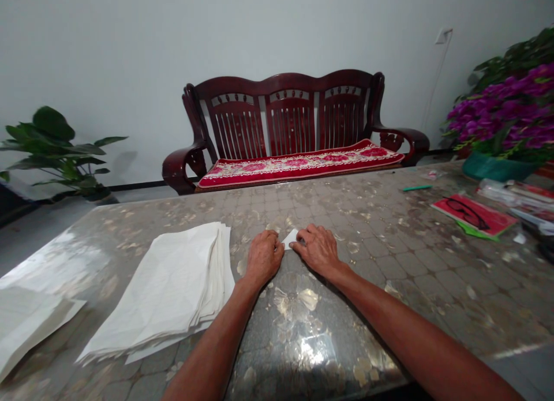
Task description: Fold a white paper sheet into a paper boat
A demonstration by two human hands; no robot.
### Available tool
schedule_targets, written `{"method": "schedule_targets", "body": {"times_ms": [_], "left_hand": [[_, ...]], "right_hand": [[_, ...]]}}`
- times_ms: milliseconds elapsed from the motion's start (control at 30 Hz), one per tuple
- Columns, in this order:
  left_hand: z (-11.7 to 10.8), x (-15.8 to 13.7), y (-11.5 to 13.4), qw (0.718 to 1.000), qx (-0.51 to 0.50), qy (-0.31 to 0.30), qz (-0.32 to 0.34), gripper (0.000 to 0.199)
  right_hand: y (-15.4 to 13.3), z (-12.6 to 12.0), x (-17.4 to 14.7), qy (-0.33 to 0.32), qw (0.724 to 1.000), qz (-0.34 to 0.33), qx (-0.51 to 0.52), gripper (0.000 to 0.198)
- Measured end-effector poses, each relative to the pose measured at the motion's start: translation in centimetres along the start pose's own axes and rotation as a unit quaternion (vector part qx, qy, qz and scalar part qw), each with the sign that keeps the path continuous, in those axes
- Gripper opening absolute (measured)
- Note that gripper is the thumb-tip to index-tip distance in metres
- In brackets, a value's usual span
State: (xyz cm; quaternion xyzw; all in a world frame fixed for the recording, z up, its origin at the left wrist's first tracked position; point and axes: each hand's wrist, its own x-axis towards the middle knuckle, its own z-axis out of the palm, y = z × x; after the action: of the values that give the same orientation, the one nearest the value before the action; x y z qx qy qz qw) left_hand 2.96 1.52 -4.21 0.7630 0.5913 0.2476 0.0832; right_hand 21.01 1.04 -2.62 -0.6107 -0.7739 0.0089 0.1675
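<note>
Head view: floral table [381, 228], wooden bench [291, 121] beyond; left hand [262, 255], right hand [319, 250] curled, pinching small white paper [289, 239].

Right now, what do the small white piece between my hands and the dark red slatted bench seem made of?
The small white piece looks like matte paper: flat, straight-edged. The dark red slatted bench is probably varnished wood, judging by its sheen and carving.

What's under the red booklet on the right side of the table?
A flat green item pokes out at the near edge of the red booklet. The rest of it, and anything else beneath, is covered.
</note>
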Motion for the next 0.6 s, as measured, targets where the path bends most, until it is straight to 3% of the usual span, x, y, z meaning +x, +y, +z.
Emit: {"method": "schedule_targets", "body": {"times_ms": [433,600], "left_hand": [[-0.4,-0.5,0.0,0.999,0.026,0.022,-0.036,0.011],[-0.4,-0.5,-0.5,0.999,0.004,0.023,-0.028,0.009]], "right_hand": [[1.7,-0.4,0.1,-0.046,0.997,0.038,0.05,0.022],[2.7,-0.4,0.2,-0.057,0.994,0.012,0.093,0.021]]}}
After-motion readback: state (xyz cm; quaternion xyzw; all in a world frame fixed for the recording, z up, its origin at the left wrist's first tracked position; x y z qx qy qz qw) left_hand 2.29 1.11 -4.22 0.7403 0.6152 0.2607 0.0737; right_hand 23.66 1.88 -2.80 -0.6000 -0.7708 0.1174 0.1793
